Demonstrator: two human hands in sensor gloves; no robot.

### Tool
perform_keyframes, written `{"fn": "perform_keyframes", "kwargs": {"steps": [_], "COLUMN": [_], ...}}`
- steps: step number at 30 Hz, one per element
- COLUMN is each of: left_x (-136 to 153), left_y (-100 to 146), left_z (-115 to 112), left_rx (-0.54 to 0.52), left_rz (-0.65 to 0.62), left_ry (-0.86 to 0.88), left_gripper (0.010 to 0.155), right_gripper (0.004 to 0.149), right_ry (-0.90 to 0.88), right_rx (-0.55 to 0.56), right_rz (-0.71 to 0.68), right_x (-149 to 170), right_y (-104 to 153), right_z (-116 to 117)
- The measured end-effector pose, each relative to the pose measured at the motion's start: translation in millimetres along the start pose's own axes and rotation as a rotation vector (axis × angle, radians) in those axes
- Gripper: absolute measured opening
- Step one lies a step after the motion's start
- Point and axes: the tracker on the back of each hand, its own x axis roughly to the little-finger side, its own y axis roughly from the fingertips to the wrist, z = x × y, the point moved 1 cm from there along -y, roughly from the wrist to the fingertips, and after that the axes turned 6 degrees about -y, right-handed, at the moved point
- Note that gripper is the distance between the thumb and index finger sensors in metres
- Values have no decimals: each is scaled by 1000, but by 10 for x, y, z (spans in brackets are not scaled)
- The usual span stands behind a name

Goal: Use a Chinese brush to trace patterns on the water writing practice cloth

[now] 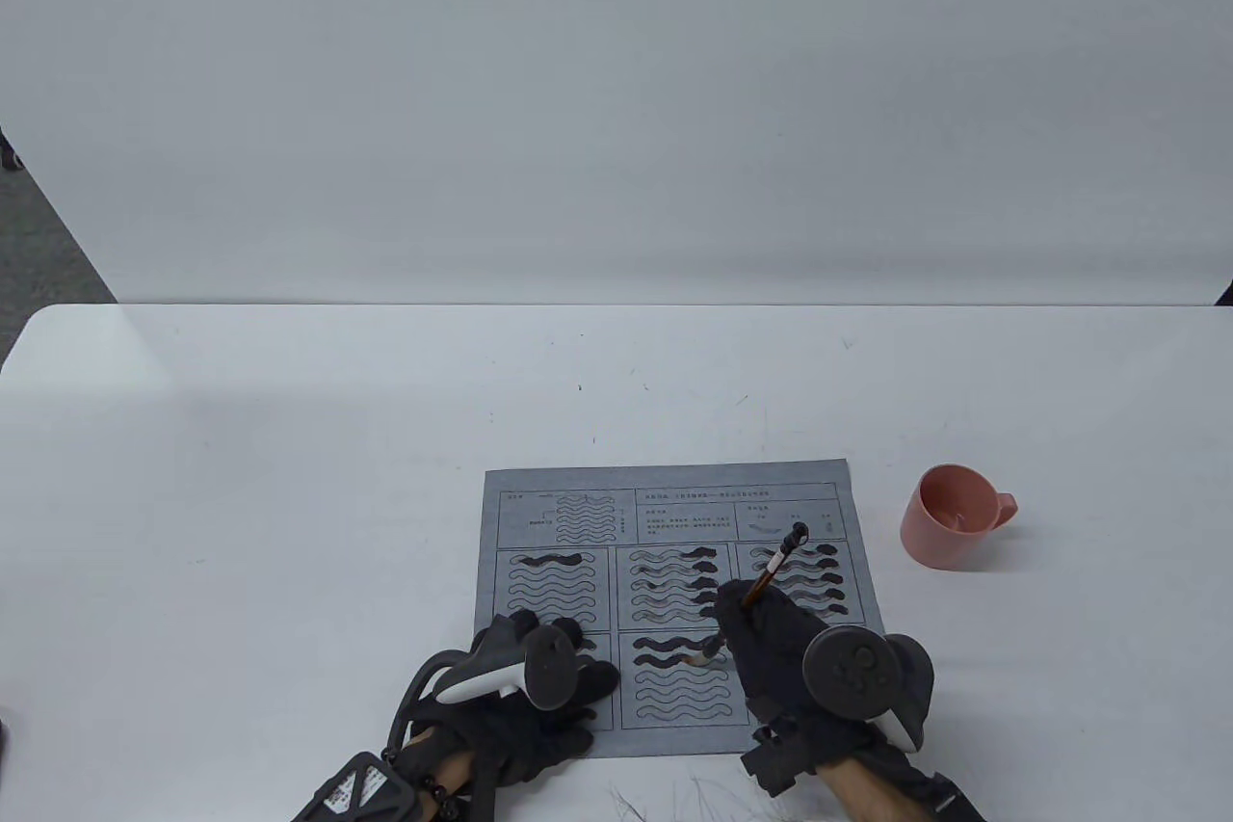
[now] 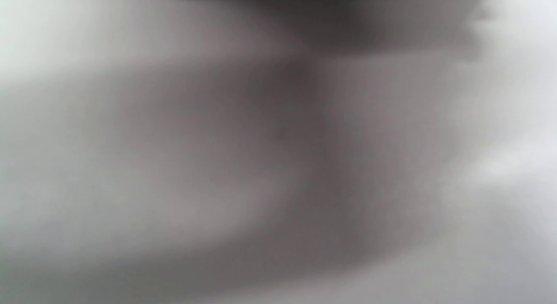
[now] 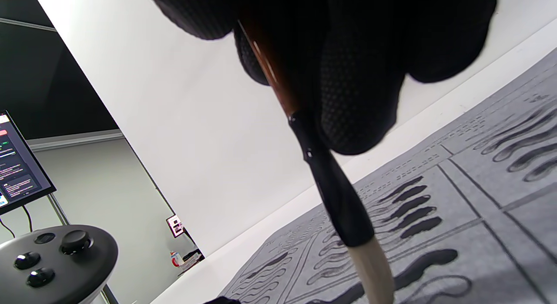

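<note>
A grey water writing cloth (image 1: 674, 605) printed with panels of wavy outlines lies on the white table (image 1: 289, 475); several waves are filled dark. My right hand (image 1: 771, 639) grips a Chinese brush (image 1: 761, 586) with a brown shaft and white tip, the tip touching the second wave of the lower middle panel. In the right wrist view the brush (image 3: 330, 186) hangs from my gloved fingers (image 3: 357, 77) down to the cloth (image 3: 478, 208). My left hand (image 1: 539, 677) rests flat on the cloth's lower left part. The left wrist view is a grey blur.
A pink cup (image 1: 949, 514) stands on the table to the right of the cloth. The left hand's tracker (image 3: 56, 251) and a monitor (image 3: 17, 164) show in the right wrist view. A white wall (image 1: 616, 90) rises behind the table.
</note>
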Motion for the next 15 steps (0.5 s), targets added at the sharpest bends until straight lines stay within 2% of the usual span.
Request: {"fn": "perform_keyframes", "kwargs": {"steps": [15], "left_x": [-1], "left_y": [-4], "left_z": [0], "left_rx": [1], "left_rz": [0], "left_ry": [1], "left_gripper": [70], "right_gripper": [40], "right_ry": [16], "right_rx": [4], "right_rz": [-3], "right_x": [6], "right_y": [-7], "right_z": [-14]}}
